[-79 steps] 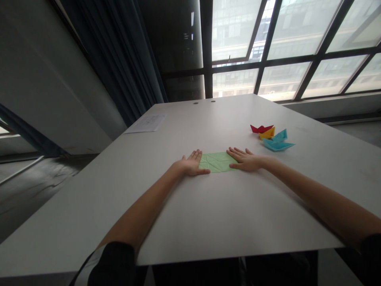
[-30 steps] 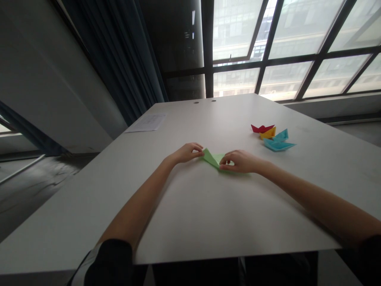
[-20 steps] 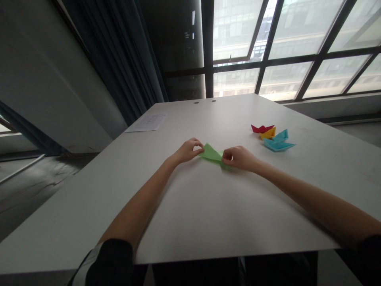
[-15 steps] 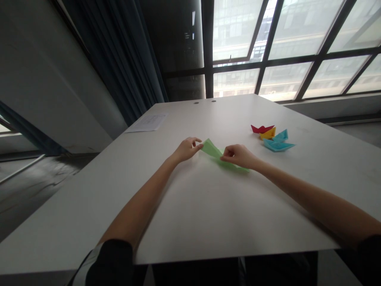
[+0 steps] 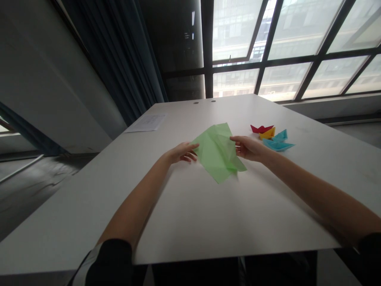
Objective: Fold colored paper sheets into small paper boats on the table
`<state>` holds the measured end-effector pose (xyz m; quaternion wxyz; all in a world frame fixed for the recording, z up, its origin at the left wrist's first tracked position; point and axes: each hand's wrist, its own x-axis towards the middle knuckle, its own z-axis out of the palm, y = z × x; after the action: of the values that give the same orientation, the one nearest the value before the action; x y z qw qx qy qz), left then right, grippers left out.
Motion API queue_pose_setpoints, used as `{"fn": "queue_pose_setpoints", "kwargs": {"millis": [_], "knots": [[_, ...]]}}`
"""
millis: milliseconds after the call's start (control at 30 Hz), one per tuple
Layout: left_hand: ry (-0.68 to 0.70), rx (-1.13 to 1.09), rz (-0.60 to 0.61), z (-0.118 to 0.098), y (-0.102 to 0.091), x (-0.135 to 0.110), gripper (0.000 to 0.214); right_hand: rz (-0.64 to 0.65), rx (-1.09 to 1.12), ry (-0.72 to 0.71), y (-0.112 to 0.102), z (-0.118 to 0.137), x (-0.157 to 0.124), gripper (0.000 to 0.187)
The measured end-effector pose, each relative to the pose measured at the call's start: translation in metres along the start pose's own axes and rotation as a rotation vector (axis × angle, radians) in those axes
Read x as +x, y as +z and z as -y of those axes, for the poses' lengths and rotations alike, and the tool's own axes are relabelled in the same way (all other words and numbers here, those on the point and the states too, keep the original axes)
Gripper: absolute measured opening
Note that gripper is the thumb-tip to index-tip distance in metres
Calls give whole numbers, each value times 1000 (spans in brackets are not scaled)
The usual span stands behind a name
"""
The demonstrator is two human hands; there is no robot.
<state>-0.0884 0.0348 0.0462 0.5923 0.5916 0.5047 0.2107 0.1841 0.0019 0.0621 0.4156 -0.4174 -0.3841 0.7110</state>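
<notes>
Between my hands a sheet of light green origami paper (image 5: 216, 153) is spread open, with crease lines across it and its right side partly folded up. My left hand (image 5: 182, 152) pinches the sheet's left corner between thumb and forefinger, the other fingers curled loosely below. At the right edge, my right hand (image 5: 246, 147) grips the paper, its thumb hidden behind the fingers or sheet. The lower corners of the paper reach down close to the table; whether they touch it I cannot tell.
Folded paper boats lie to the right on the white table (image 5: 184, 222): a red boat (image 5: 262, 129), a yellow boat (image 5: 267, 133) and blue folded paper (image 5: 278, 145). A printed sheet (image 5: 145, 123) rests at the far left edge. Windows and a dark curtain (image 5: 119, 51) stand behind.
The green paper was a narrow folded strip and is now opened out into a wide sheet. My left hand moved slightly left and down; my right hand shifted right and up.
</notes>
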Motion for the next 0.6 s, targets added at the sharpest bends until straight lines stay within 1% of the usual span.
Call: {"fn": "queue_pose_setpoints", "kwargs": {"millis": [67,133,233,300,333,400,467,533,600], "knots": [[31,29,-28,4,-3,3,50,-25,37,39,-5,5,0,6],[48,24,-73,8,-5,6,43,-28,23,70,-12,8,2,9],[39,-17,-139,12,-9,11,37,-58,-93,97,-29,6,11,9],[17,-30,-156,15,-10,12,37,-161,-232,32,-42,1,19,5],[1,-26,-152,15,-11,12,37,-189,-311,0,-48,-2,22,5],[-34,12,-141,17,-11,12,37,-204,-474,-1,-58,-9,29,9],[-46,74,-149,17,-10,11,37,-225,-634,-42,-63,-15,33,14],[-23,116,-191,17,-9,11,37,-193,-774,-125,-64,-19,35,20],[7,124,-238,17,-9,12,41,-128,-877,-204,-64,-21,36,27]]}}
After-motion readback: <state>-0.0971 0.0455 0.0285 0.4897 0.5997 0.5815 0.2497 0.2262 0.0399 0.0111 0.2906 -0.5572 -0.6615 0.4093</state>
